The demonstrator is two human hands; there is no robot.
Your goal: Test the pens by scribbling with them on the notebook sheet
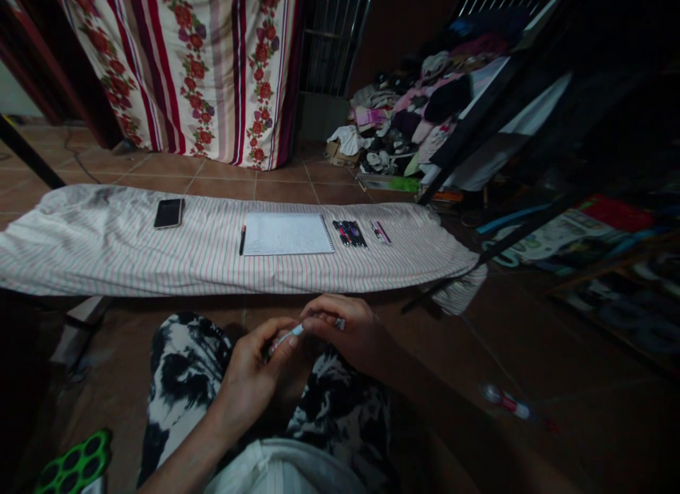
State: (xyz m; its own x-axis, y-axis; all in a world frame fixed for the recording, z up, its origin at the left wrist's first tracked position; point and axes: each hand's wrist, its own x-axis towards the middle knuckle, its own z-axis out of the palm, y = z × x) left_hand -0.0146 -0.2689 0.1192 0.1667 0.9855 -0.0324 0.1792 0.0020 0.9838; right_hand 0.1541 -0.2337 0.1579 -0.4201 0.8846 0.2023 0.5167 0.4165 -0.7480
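Observation:
Above my lap, my left hand (255, 359) is closed around a slim pale-blue and pink pen (288, 335). My right hand (345, 331) meets it from the other side, with thumb and fingers pinched near the pen's end. A small whitish piece (340, 324) shows by the right fingers; whether it belongs to the pen I cannot tell. Beyond the hands, an open spiral notebook (287, 233) lies on a striped cloth (207, 260). A dark pencil or pen (243, 240) lies along its left edge. Several dark pens (350, 234) and a few lighter pens (380, 233) lie to its right.
A phone (168, 213) rests on the cloth at the left. Dark poles (510, 242) cross at the right. Clothes are heaped (414, 111) behind, beside a floral curtain (196, 69). A bottle (507, 402) lies on the tiled floor, and a green holed object (74, 462) is at lower left.

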